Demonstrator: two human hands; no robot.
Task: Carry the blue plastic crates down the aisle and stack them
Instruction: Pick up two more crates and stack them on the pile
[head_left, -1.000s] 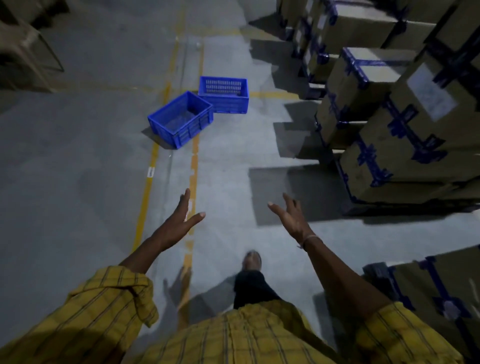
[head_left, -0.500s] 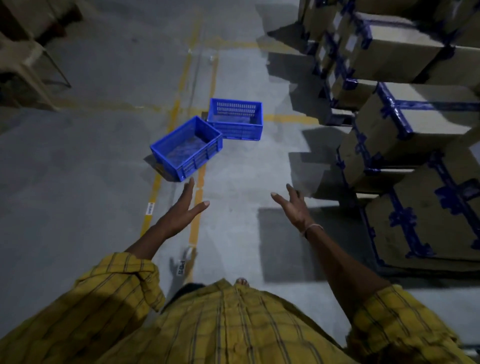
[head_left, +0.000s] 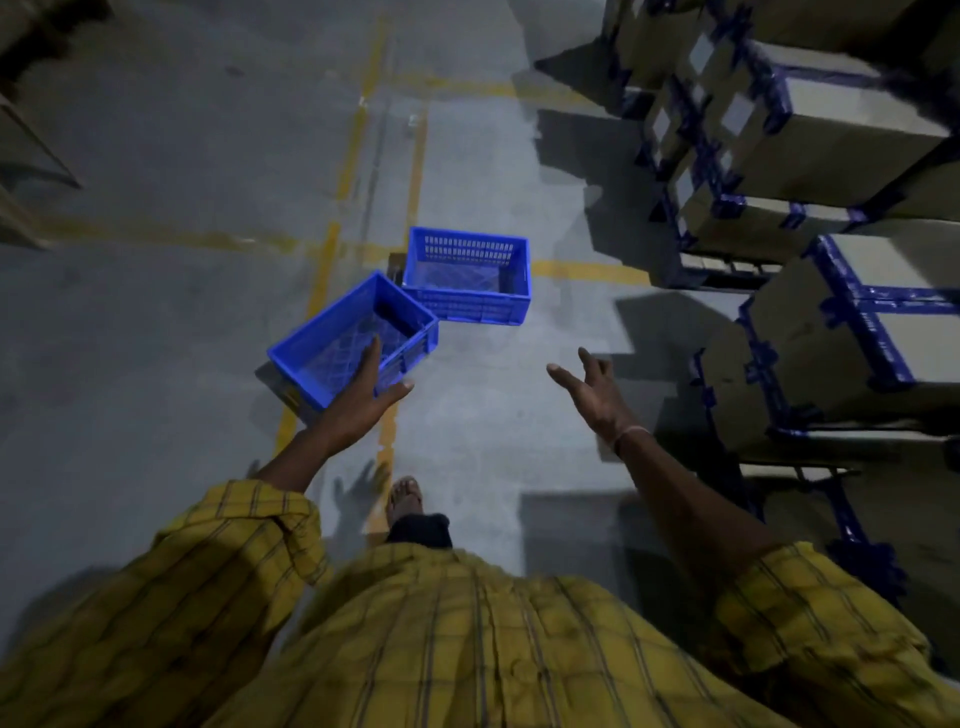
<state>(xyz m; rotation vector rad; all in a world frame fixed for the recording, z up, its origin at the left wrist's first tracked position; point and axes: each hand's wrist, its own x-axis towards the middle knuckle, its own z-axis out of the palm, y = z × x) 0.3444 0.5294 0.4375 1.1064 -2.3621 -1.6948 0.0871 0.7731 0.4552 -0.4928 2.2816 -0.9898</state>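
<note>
Blue crates (head_left: 353, 338) sit corner to corner on open floor (head_left: 156, 364); both hands' fingers (head_left: 371, 358) spread, empty.

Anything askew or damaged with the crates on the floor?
No damage or spill shows. The near blue crate sits turned at an angle across the yellow floor line, while the far blue crate sits about square to the aisle. Both are upright, empty, not stacked.
</note>
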